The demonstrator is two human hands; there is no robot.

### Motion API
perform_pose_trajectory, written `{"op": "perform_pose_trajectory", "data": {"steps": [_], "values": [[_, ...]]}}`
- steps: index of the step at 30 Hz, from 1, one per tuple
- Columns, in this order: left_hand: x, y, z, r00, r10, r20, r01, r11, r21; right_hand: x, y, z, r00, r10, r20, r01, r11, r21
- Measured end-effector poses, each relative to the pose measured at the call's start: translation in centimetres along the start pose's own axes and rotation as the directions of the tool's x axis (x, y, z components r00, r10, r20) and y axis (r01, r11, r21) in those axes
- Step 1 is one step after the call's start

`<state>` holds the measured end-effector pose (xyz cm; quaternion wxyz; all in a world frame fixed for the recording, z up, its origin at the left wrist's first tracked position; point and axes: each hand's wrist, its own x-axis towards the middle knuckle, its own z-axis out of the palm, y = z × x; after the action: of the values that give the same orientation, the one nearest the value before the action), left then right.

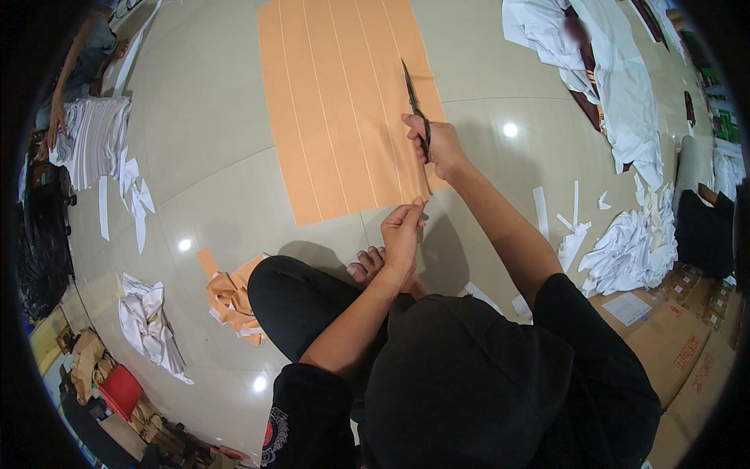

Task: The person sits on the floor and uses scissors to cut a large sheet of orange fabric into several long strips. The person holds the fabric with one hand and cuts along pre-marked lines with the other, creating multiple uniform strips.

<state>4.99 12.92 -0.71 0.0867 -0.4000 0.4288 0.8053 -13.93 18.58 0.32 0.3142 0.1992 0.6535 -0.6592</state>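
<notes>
An orange cloth sheet (328, 117) with several pale parallel lines lies on the floor in front of me. My right hand (439, 147) is closed around the handles of dark scissors (412, 95), whose blades point away from me over the sheet's right part. The blades look nearly closed. My left hand (400, 234) pinches the near right corner of the cloth between thumb and fingers. Beside the scissors the cloth is slightly creased, and a slit or fold runs near its right edge; which of the two I cannot tell.
Crumpled orange cloth (234, 301) lies by my left knee. White cloth heaps (637, 242) and scraps (573, 242) are at right, near cardboard boxes (672, 344). On the far left, another person's arm (64, 86) reaches to a stack of folded white cloth (94, 133).
</notes>
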Motion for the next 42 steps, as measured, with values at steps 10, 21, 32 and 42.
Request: {"op": "perform_pose_trajectory", "data": {"steps": [10, 21, 32, 42], "values": [[0.2, -0.3, -0.1, 1.0, 0.024, -0.012, -0.024, 1.0, 0.009, 0.3, -0.2, 0.3, 1.0, 0.001, -0.011, -0.001, 1.0, 0.006], [0.1, 0.0, 0.1, 1.0, 0.0, -0.026, 0.0, 1.0, -0.011, 0.7, 0.3, 0.1, 1.0, -0.028, -0.003, 0.028, 1.0, 0.008], [-0.1, 0.2, 0.1, 1.0, 0.013, -0.014, -0.013, 1.0, -0.018, 0.8, -0.2, 0.3, 1.0, -0.005, 0.012, 0.005, 1.0, 0.016], [0.4, -0.5, -0.2, 1.0, 0.016, -0.002, -0.016, 1.0, 0.0, 2.0, -1.9, 1.0, 1.0, -0.005, -0.003, 0.005, 1.0, 0.029]]}}
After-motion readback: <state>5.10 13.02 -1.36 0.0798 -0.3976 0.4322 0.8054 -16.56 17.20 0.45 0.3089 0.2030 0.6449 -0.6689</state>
